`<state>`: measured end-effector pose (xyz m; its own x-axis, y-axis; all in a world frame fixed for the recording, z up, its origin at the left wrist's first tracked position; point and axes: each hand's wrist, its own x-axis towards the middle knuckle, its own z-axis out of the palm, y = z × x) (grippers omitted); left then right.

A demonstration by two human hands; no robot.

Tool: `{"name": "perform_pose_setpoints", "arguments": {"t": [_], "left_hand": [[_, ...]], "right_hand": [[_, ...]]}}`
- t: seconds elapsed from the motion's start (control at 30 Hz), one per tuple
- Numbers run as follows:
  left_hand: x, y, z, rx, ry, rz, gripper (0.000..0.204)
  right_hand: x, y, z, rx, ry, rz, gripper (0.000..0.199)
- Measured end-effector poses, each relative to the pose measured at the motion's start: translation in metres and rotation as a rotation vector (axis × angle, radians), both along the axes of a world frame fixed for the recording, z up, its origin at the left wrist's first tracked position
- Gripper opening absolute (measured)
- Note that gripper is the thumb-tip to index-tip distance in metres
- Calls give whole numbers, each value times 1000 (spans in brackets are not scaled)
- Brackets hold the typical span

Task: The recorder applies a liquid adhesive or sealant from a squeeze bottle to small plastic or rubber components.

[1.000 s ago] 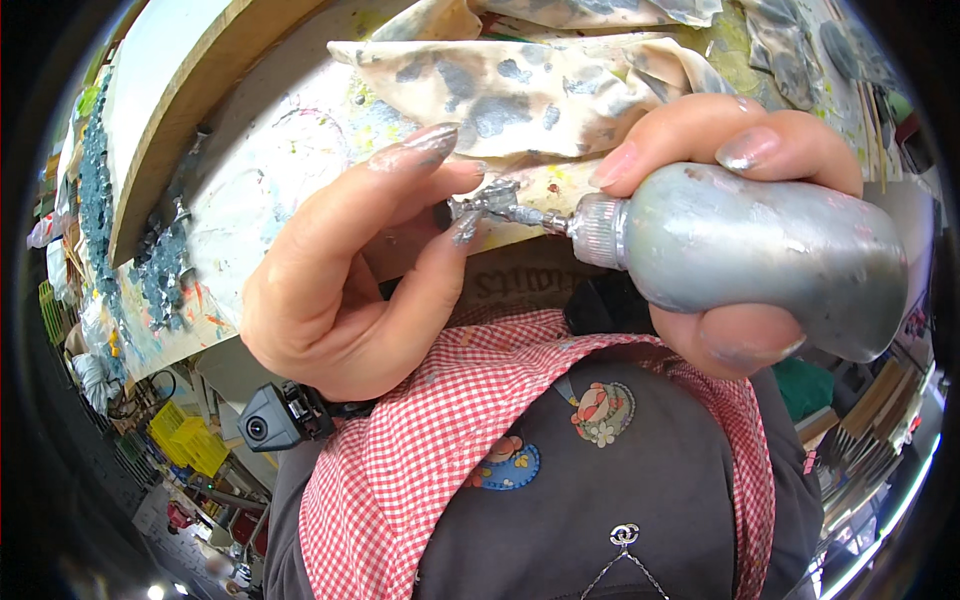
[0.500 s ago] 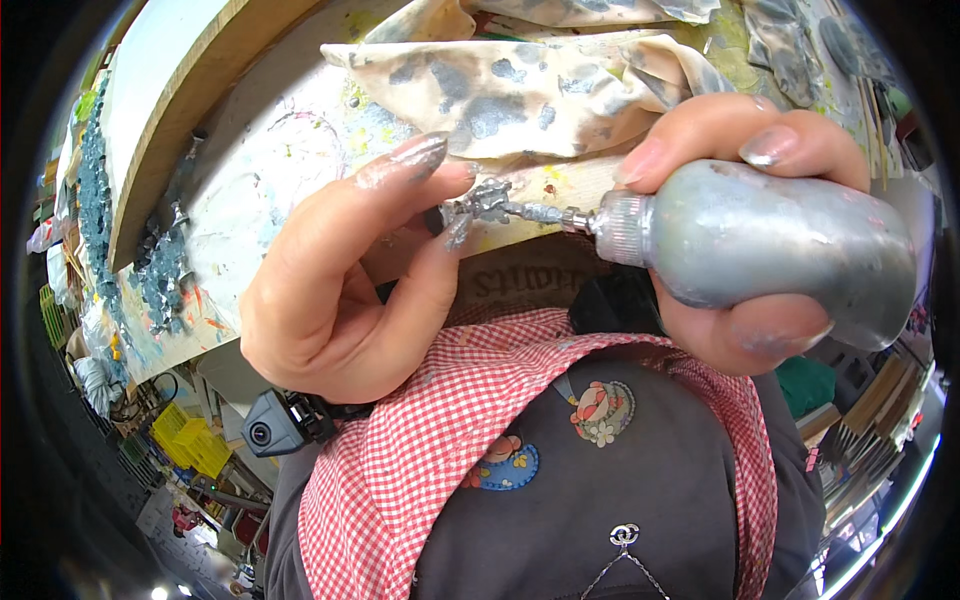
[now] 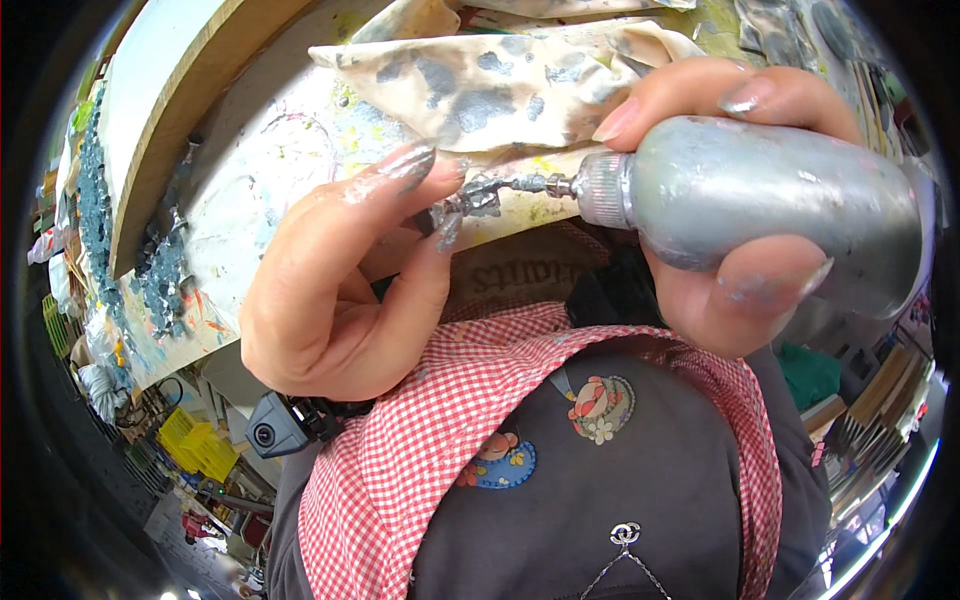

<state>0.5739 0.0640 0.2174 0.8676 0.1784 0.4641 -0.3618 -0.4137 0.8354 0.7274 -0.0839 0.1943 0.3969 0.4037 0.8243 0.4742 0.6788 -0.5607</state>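
My right hand (image 3: 745,300) is wrapped round a silver-grey squeeze bottle (image 3: 770,190), which lies nearly level with its ribbed collar and thin metal nozzle pointing left. Between thumb and forefinger, my left hand (image 3: 340,270) pinches a small silver-coated figurine-like piece (image 3: 480,197); its exact kind is too small to tell, and my fingertips hide its left end. The nozzle tip meets the piece at its right side. Silver paint is smeared over the fingertips and nails of both hands.
A cream cloth (image 3: 500,90) with grey paint blotches lies on the paint-stained table (image 3: 270,190) behind my hands. A curved wooden edge (image 3: 190,100) and clumps of small dark grey pieces (image 3: 160,280) are at the left. A yellow basket (image 3: 200,445) stands low at the left.
The bottle in my right hand has shifted up and slightly left, its nozzle moving along the piece. My left hand keeps its pinch and has barely moved.
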Motion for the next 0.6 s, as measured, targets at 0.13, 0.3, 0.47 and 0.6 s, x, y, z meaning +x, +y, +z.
{"name": "perform_pose_setpoints", "arguments": {"t": [0.13,0.3,0.47,0.6], "left_hand": [[-1,-4,4,-105,52,43,39],[4,-8,1,-169,3,104,38],[3,-7,9,-152,98,139,21],[1,-3,6,-176,80,103,31]], "right_hand": [[-1,-2,0,68,13,-9,59],[-1,-5,1,67,-94,-62,58],[-3,-6,9,40,-7,-20,55],[-1,-4,3,19,-40,-6,56]]}}
